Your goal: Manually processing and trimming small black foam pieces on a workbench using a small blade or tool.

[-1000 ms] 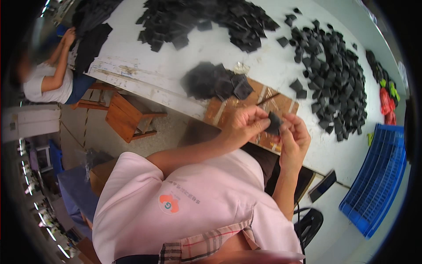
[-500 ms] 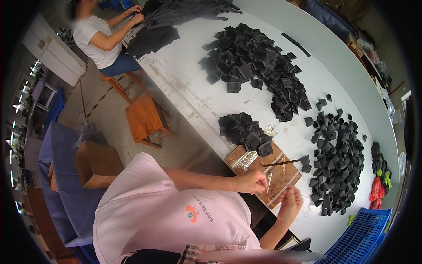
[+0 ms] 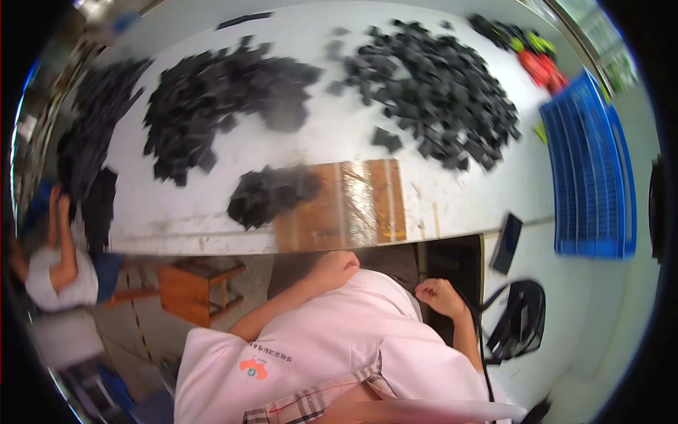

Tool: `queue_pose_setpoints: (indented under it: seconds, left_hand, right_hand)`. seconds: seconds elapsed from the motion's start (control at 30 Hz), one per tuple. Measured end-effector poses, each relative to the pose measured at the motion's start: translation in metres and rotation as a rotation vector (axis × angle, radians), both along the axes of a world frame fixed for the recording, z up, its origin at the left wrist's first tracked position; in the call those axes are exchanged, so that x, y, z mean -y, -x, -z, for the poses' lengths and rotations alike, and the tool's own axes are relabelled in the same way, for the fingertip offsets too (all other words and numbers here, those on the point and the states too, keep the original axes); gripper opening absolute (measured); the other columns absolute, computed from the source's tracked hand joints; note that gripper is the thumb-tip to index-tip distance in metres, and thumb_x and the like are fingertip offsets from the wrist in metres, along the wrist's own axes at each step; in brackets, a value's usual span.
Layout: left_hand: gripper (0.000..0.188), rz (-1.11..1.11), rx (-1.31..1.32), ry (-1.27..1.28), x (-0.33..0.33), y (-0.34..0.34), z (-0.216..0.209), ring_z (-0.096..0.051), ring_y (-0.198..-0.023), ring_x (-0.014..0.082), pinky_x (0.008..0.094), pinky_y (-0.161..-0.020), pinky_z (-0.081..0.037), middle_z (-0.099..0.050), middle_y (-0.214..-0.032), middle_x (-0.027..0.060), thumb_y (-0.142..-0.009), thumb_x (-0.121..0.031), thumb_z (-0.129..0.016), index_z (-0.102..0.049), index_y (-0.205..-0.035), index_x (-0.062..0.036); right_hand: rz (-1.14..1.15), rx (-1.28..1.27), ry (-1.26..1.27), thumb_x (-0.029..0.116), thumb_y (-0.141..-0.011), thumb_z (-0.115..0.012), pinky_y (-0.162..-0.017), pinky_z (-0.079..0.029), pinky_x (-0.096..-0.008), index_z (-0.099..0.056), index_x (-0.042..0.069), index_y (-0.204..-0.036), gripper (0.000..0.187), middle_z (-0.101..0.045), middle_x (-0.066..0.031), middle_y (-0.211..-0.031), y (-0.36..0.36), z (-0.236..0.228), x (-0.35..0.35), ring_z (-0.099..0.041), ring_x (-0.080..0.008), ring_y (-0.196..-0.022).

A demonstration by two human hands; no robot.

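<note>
My left hand (image 3: pixel 337 268) is closed, its fingers curled, just below the table's front edge and against my pink shirt. My right hand (image 3: pixel 441 295) is held apart from it, to the right, with its fingers curled in. What either hand holds, if anything, is hidden. Nearest to the left hand lies a brown work board (image 3: pixel 325 205) with strips of clear, shiny tape across it. A small heap of flat black pieces (image 3: pixel 265 198) overlaps the board's left side. Two or so black pieces (image 3: pixel 386 139) lie beyond the board.
Behind stand a large heap of flat black pieces (image 3: pixel 183 113) and, further right, a heap of folded black pieces (image 3: pixel 445 99). A blue plastic basket (image 3: pixel 590 169), a dark phone (image 3: pixel 506 244) and a black bag (image 3: pixel 519 321) are on the right. A wooden stool (image 3: pixel 198 286) and a seated co-worker (image 3: pixel 63 272) are at left.
My view has swung to the right, to face the table squarely. Both hands have drawn back from over the board to below the table edge and moved apart. The brown stick is no longer visible.
</note>
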State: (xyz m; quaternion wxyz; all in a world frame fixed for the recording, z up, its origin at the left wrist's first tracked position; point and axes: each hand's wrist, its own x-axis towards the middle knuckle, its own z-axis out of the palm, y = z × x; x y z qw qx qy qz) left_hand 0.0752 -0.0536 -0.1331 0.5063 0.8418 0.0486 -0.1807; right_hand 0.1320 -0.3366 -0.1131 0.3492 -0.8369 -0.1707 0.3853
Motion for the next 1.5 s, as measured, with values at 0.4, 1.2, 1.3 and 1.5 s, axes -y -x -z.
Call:
queue_pose_setpoints:
  seconds: [0.4, 1.2, 1.3, 1.5]
  left_hand:
    - [0.021, 0.231, -0.271, 0.243, -0.006, -0.009, 0.099, -0.049, -0.067, 0.0083, 0.022, -0.06, -0.04, -0.056, -0.075, 0.0032, -0.081, -0.016, -0.052, -0.056, -0.092, 0.0005]
    - [0.022, 0.189, -0.199, -0.084, 0.018, -0.035, 0.145, -0.057, -0.074, 0.0212, 0.0321, -0.068, -0.044, -0.06, -0.078, 0.0159, -0.078, -0.016, -0.052, -0.058, -0.087, 0.0023]
    - [0.022, 0.204, -0.124, -0.076, 0.019, -0.037, 0.15, -0.057, -0.073, 0.0197, 0.0315, -0.066, -0.043, -0.06, -0.078, 0.0146, -0.079, -0.017, -0.052, -0.058, -0.088, 0.0024]
    - [0.021, 0.135, -0.2, -0.034, 0.005, -0.03, 0.148, -0.053, -0.069, 0.0148, 0.0277, -0.064, -0.042, -0.058, -0.074, 0.0094, -0.08, -0.017, -0.053, -0.057, -0.09, 0.0013]
  right_hand:
    - [0.782, 0.185, -0.289, 0.002, -0.076, -0.052, -0.047, -0.034, -0.0228, -0.055, -0.001, -0.074, 0.005, -0.05, -0.0028, -0.061, 0.055, -0.104, 0.028, -0.042, -0.0061, -0.053]
    - [0.142, 0.679, -1.48, 0.017, -0.083, -0.053, -0.034, -0.027, -0.0228, -0.055, -0.004, -0.063, 0.029, -0.049, -0.0093, -0.058, 0.009, -0.181, 0.008, -0.041, -0.0149, -0.04]
    - [0.075, 0.689, -1.496, 0.015, -0.083, -0.053, -0.034, -0.026, -0.0231, -0.054, -0.004, -0.062, 0.028, -0.049, -0.0092, -0.058, 0.017, -0.189, 0.01, -0.04, -0.0148, -0.04]
    - [-0.146, 0.628, -1.558, 0.012, -0.082, -0.053, -0.033, -0.024, -0.0235, -0.052, -0.004, -0.06, 0.028, -0.047, -0.009, -0.057, 0.002, -0.191, 0.011, -0.039, -0.0145, -0.039]
